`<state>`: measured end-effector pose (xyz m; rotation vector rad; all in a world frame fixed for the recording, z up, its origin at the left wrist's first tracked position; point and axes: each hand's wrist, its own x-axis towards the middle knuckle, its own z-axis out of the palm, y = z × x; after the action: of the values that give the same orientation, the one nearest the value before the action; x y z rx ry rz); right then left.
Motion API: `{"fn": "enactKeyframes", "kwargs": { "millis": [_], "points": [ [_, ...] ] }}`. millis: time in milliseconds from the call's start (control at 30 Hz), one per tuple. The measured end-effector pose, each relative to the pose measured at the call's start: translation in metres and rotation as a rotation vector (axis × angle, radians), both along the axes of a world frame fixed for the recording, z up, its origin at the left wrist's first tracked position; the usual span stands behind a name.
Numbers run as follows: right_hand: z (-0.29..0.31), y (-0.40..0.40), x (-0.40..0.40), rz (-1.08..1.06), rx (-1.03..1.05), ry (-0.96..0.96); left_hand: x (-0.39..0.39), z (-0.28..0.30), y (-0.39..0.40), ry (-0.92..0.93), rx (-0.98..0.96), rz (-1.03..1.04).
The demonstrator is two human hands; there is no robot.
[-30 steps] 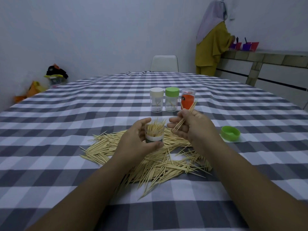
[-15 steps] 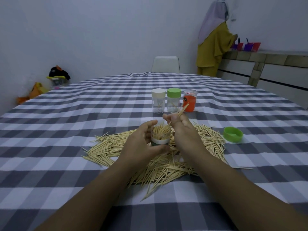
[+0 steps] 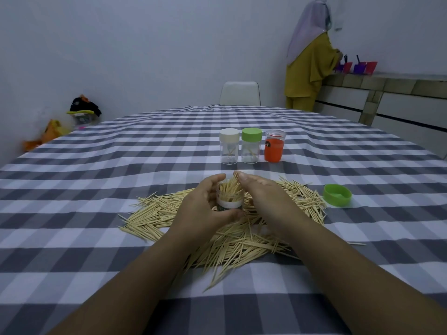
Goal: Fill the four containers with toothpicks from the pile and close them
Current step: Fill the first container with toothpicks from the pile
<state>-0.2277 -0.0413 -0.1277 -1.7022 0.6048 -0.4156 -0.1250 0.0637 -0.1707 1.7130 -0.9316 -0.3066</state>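
Note:
A small clear container (image 3: 229, 201) with a white label band stands in the toothpick pile (image 3: 154, 213), stuffed with toothpicks that stick out of its top. My left hand (image 3: 202, 210) grips it from the left, thumb at the front. My right hand (image 3: 264, 197) lies against its right side with straight fingers, the fingertips touching the protruding toothpicks. A loose green lid (image 3: 337, 195) lies upside down to the right of the pile. Behind stand a cream-lidded container (image 3: 229, 146), a green-lidded container (image 3: 251, 145) and an orange container (image 3: 274, 146).
The table wears a grey and white checked cloth (image 3: 96, 180). One stray toothpick (image 3: 357, 243) lies right of the pile. A white chair (image 3: 240, 93) stands at the far edge. A person in yellow (image 3: 309, 61) stands at a counter at the back right.
My right hand carried a pinch of toothpicks to the container, put them in, and now lies flat against the protruding tips. My left hand kept holding the container.

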Motion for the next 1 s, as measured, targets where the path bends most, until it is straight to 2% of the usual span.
{"fn": "enactKeyframes", "kwargs": {
  "millis": [67,167,233,300,367,433,700,900,1000],
  "points": [
    [0.001,-0.006,-0.002,0.005,-0.069,0.014,0.0,0.001,0.001,-0.006,0.005,0.004],
    [0.002,-0.025,-0.005,0.009,-0.28,0.031,0.001,0.002,0.001,0.002,0.007,0.008],
    [0.002,-0.037,-0.01,0.07,-0.462,0.176,0.003,0.002,0.001,0.008,0.01,0.017],
    [-0.002,-0.047,-0.012,0.159,-0.652,0.408,0.004,0.003,0.001,0.012,0.015,0.027],
    [-0.003,-0.049,-0.015,0.232,-0.727,0.59,0.005,0.003,0.001,0.019,0.015,0.034],
    [-0.004,-0.048,-0.016,0.266,-0.754,0.665,0.005,0.003,0.001,0.022,0.012,0.041],
    [-0.009,-0.04,-0.003,0.246,-1.155,0.778,0.005,0.003,0.002,0.025,0.008,0.047],
    [-0.005,-0.04,-0.003,0.131,-1.114,0.764,0.006,0.003,0.002,0.028,0.007,0.04],
    [-0.003,-0.042,-0.006,0.069,-1.056,0.628,0.006,0.003,0.002,0.032,0.003,0.036]
  ]
}}
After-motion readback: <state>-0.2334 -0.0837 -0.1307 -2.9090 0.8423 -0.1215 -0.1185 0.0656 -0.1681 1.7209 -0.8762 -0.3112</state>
